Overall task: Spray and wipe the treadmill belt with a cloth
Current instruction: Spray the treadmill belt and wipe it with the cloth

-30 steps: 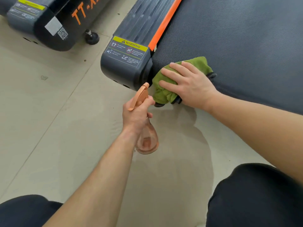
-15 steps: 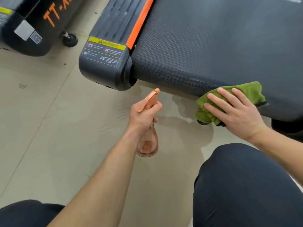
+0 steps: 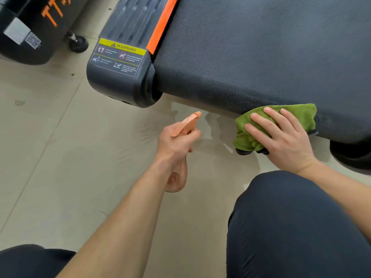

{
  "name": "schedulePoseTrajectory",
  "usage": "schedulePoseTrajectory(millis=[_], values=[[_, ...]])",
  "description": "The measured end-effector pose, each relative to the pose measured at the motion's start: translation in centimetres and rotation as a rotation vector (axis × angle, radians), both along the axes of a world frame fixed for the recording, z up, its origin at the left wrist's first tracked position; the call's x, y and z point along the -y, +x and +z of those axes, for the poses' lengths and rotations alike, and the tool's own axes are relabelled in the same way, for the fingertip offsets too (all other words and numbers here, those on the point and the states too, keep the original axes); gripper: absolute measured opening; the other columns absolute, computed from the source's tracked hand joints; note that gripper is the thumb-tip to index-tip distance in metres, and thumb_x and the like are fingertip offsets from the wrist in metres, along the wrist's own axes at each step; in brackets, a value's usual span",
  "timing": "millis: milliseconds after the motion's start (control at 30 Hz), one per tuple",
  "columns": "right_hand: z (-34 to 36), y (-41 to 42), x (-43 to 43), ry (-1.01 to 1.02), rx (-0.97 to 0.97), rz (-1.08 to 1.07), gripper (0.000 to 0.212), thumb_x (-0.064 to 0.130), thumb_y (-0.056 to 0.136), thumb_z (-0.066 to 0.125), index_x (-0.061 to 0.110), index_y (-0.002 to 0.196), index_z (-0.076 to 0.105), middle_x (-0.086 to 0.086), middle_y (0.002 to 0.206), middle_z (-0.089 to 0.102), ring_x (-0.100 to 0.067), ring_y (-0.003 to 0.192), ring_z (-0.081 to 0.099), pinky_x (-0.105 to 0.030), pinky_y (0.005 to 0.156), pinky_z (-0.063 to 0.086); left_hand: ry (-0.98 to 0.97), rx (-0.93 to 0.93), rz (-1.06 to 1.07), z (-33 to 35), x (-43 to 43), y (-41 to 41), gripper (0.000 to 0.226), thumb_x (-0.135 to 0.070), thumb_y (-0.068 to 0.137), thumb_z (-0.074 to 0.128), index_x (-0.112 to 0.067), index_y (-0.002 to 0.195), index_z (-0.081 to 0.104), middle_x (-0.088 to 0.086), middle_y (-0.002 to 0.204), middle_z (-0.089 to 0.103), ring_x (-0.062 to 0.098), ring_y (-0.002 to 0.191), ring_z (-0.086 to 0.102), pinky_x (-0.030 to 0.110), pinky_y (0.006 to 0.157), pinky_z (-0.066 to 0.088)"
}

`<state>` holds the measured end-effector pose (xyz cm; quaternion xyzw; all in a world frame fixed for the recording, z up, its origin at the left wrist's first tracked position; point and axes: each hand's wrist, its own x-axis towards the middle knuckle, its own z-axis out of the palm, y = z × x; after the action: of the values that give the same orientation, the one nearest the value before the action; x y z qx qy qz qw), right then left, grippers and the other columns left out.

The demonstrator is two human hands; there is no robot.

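Note:
The dark textured treadmill belt (image 3: 261, 57) fills the upper right. A green cloth (image 3: 297, 113) lies over the belt's rounded rear edge. My right hand (image 3: 281, 141) presses flat on the cloth with its fingers spread and straight. To the left, over the floor, my left hand (image 3: 174, 143) grips a translucent orange spray bottle (image 3: 186, 124) by its neck. The nozzle points toward the belt's rear edge, and the bottle's round body hangs below my hand.
The treadmill's left side rail (image 3: 120, 63) carries a yellow warning label and an orange stripe. A second black machine (image 3: 30, 31) with orange lettering and a round foot stands at the upper left. The beige tile floor (image 3: 60, 157) shows wet marks near the belt. My knees fill the bottom.
My right hand has slid the cloth rightward along the belt's rear edge, from the left corner toward the right. The spray bottle has stayed in my left hand.

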<state>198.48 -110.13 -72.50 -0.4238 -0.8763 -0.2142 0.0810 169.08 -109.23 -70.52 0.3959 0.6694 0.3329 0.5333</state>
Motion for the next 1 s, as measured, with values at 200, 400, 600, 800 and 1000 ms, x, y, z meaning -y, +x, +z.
schedulePoseTrajectory(millis=[200, 400, 600, 800, 1000], values=[[0.4, -1.5, -1.1, 0.002, -0.003, 0.074, 0.035, 0.006, 0.097, 0.057, 0.015, 0.129, 0.068, -0.013, 0.14, 0.062, -0.045, 0.126, 0.058, -0.057, 0.107, 0.044, 0.053, 0.029, 0.015, 0.8, 0.6, -0.8, 0.012, -0.029, 0.077, 0.076, -0.037, 0.084, 0.071, -0.003, 0.073, 0.055, 0.01, 0.054, 0.05, 0.032, 0.063, 0.051], [1.0, -5.9, -7.3, 0.036, 0.141, 0.32, 0.037, 0.011, 0.107, 0.038, 0.018, 0.135, 0.061, -0.009, 0.146, 0.056, -0.039, 0.136, 0.051, -0.053, 0.115, 0.038, 0.012, -0.07, 0.198, 0.3, 1.3, -3.4, 0.007, -0.04, 0.07, 0.072, -0.045, 0.07, 0.066, -0.017, 0.057, 0.057, 0.002, 0.047, 0.053, 0.051, 0.079, 0.061], [1.4, -15.9, -14.7, 0.094, 0.316, 0.509, 0.034, 0.015, 0.105, 0.037, 0.021, 0.133, 0.056, -0.007, 0.146, 0.054, -0.035, 0.139, 0.047, -0.051, 0.119, 0.033, 0.021, -0.032, 0.354, -0.1, 0.6, -4.4, 0.028, -0.016, 0.087, 0.075, -0.041, 0.099, 0.08, -0.006, 0.073, 0.053, 0.01, 0.06, 0.05, 0.034, 0.062, 0.06], [0.0, -11.1, -10.9, 0.055, 0.363, 0.361, 0.042, 0.016, 0.106, 0.033, 0.021, 0.144, 0.051, -0.004, 0.161, 0.039, -0.033, 0.149, 0.035, -0.052, 0.123, 0.018, 0.029, -0.03, 0.293, -0.4, 0.6, -4.0, 0.021, -0.02, 0.085, 0.078, -0.036, 0.074, 0.069, -0.012, 0.061, 0.052, 0.005, 0.051, 0.051, 0.035, 0.063, 0.055], [0.1, 2.5, -3.5, 0.01, 0.637, 0.239, 0.051, 0.007, 0.106, 0.02, 0.009, 0.146, 0.052, -0.008, 0.165, 0.028, -0.025, 0.151, 0.027, -0.045, 0.126, 0.01, 0.034, 0.049, 0.193, 0.3, 1.2, -3.2, 0.01, -0.03, 0.077, 0.073, -0.038, 0.073, 0.068, 0.001, 0.075, 0.059, 0.012, 0.065, 0.055, 0.029, 0.06, 0.054]])
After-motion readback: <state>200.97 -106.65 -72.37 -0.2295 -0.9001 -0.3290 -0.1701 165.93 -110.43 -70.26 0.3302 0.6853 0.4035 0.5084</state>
